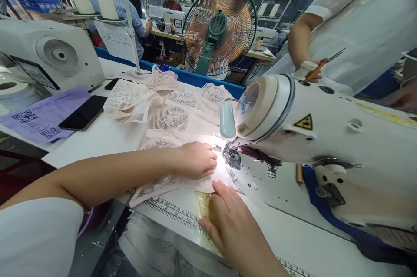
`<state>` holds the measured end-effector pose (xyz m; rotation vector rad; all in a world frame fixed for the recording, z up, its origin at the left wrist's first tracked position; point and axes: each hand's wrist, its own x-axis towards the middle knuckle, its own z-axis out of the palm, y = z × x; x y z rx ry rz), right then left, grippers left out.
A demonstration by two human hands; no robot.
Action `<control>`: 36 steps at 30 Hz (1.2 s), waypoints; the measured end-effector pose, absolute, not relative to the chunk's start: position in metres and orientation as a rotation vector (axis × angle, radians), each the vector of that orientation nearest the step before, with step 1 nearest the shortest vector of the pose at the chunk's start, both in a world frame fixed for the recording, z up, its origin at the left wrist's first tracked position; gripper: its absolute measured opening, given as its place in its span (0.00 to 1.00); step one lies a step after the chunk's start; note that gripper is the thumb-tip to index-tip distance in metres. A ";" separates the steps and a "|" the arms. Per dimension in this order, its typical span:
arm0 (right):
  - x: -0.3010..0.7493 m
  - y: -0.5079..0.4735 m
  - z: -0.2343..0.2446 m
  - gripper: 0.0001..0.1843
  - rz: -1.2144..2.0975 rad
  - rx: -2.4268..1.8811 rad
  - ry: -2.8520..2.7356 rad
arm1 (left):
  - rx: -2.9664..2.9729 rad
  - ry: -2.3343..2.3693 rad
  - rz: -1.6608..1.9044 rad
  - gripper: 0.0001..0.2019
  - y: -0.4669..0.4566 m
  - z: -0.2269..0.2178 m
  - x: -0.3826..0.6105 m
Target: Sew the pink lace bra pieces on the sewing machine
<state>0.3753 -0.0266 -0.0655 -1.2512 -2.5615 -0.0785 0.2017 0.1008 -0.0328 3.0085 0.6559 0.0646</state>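
A pale pink garment piece with lace panels (156, 188) lies flat on the sewing machine's bed, its right end by the lit needle area (230, 151). My left hand (197, 159) rests on this piece just left of the presser foot, fingers curled and pressed together onto the cloth. My right hand (233, 220) is closer to me, with its fingers stretched and the thumb apart. Its fingertips touch the cloth's near edge. The white sewing machine (325, 116) fills the right side, and its head hides part of the stitching spot.
More lace pieces (176, 114) are heaped behind my left hand. A black phone (83, 113) and a purple paper (42, 114) lie at left. A printed ruler (172, 211) runs along the front edge. Behind stands a fan (218, 29); a person's hand (309, 70) holds orange-handled snips (321, 68).
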 end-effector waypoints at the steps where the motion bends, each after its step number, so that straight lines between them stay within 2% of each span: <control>1: 0.376 -0.026 -0.066 0.10 -0.096 -1.243 -2.569 | 3.004 0.635 0.089 0.08 0.102 -0.034 0.202; 7: 0.380 -0.020 -0.070 0.20 -0.224 -1.219 -2.594 | 2.972 0.649 0.015 0.10 0.111 -0.036 0.209; 16: 0.381 -0.015 -0.067 0.21 -0.218 -1.269 -2.604 | 2.965 0.637 0.117 0.09 0.119 -0.041 0.212; 23: 0.381 -0.015 -0.067 0.19 -0.207 -1.269 -2.590 | 2.984 0.629 0.001 0.10 0.120 -0.034 0.215; 36: 0.377 -0.009 -0.065 0.17 -0.127 -1.345 -2.594 | 3.001 0.640 -0.001 0.11 0.126 -0.035 0.213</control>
